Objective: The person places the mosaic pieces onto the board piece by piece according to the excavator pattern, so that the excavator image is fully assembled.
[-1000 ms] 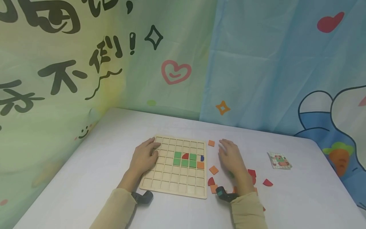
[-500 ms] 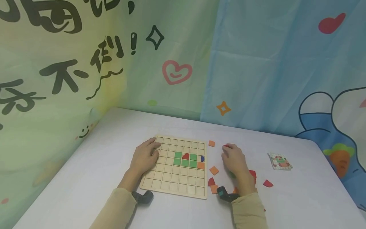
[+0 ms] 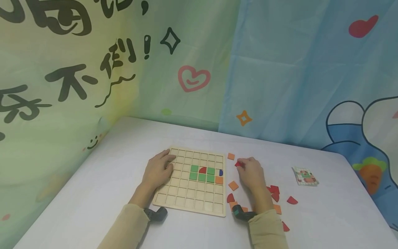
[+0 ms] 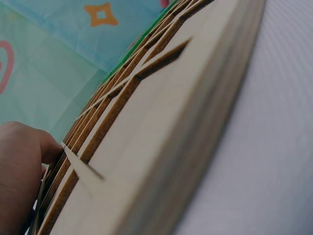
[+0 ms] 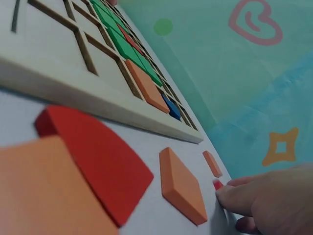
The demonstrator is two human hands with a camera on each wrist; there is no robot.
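A wooden grid board [image 3: 183, 192] lies on the white table. Green square tiles [image 3: 201, 177], a red quarter-circle tile [image 3: 202, 170], a blue half-circle tile [image 3: 221, 172] and an orange square tile [image 3: 219, 180] sit in its cells. My left hand [image 3: 157, 169] rests along the board's left edge with relaxed fingers; the left wrist view has that hand [image 4: 22, 171] beside the cell walls. Just right of the board, my right hand [image 3: 252, 174] pinches a red tile [image 3: 238, 164] between thumb and fingers. Most of this red tile [image 5: 217, 184] is hidden by the fingers in the right wrist view.
Loose orange tiles [image 3: 233, 185] and a loose red quarter-circle [image 3: 230, 198] lie along the board's right side. More red tiles [image 3: 275, 189] lie around the right forearm. Farther right is a small pattern card [image 3: 305, 176]. Printed cloth [image 3: 264, 86] hangs behind the table.
My right hand's fingers have drawn together on a red tile, and the hand has shifted slightly left toward the board with it. The left hand stays at the board's edge.
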